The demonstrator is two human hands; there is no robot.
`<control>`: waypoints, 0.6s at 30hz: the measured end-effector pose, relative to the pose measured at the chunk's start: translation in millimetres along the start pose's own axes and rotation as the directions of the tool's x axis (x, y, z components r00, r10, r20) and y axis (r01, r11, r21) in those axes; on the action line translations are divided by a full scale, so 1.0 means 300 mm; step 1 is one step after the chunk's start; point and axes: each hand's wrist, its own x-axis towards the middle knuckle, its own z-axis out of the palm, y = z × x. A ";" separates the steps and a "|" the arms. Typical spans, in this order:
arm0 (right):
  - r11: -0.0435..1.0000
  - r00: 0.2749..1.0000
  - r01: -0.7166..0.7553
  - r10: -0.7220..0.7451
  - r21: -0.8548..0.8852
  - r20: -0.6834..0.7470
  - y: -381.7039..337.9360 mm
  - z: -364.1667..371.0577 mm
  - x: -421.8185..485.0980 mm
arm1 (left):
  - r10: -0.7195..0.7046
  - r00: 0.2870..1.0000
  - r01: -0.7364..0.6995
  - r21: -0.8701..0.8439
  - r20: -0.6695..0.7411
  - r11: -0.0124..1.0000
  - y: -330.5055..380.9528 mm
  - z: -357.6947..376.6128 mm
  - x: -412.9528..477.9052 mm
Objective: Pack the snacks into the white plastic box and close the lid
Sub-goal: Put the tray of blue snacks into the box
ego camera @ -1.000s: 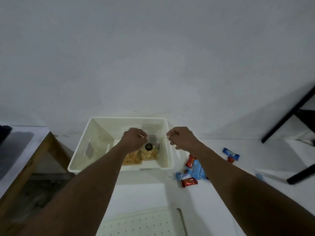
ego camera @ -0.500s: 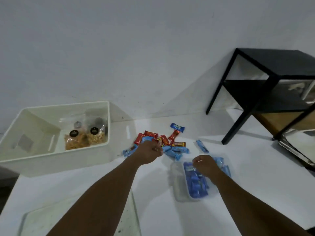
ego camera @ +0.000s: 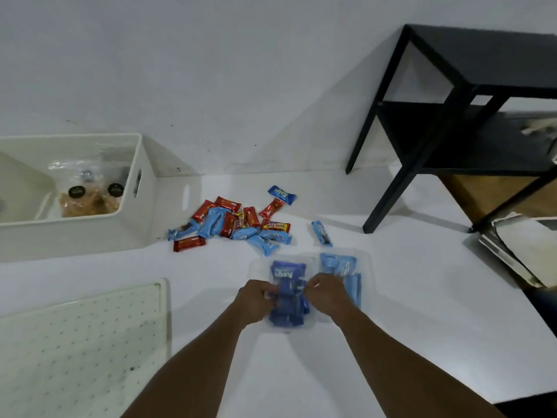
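A clear bag of dark blue snack packs (ego camera: pixel 287 292) lies on the white floor in front of me. My left hand (ego camera: pixel 256 300) grips its left side and my right hand (ego camera: pixel 327 292) its right side. Beside it on the right lies a second clear bag of light blue packs (ego camera: pixel 342 268). A loose heap of red and blue snack bars (ego camera: pixel 232 224) lies further away. The white plastic box (ego camera: pixel 141 164) stands open at the left, with two bags of brownish snacks (ego camera: pixel 87 200) inside. Its white dotted lid (ego camera: pixel 81 339) lies flat at the lower left.
A black two-tier side table (ego camera: pixel 452 116) stands at the right against the wall. Papers or boards (ego camera: pixel 524 245) lie on the floor at the far right. A single blue bar (ego camera: pixel 321 233) and another blue bar (ego camera: pixel 281 194) lie apart from the heap.
My view swung from the box to the floor on its right. Both hands left the box, and my left hand came from the loose heap to the dark blue bag, where both now grip.
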 end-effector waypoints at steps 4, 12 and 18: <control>0.991 0.998 0.043 -0.048 -0.130 -0.040 -0.021 0.048 -0.003 | -0.062 0.989 0.049 -0.099 -0.131 0.994 -0.035 -0.033 -0.022; 0.990 0.991 0.128 -0.125 -0.053 0.052 -0.063 0.093 0.006 | -0.098 0.975 0.058 -0.197 -0.201 0.979 -0.067 -0.102 -0.069; 0.951 0.988 0.156 -0.151 0.265 -0.039 -0.045 0.046 0.018 | -0.056 0.967 0.012 -0.175 -0.247 0.985 0.011 -0.141 -0.076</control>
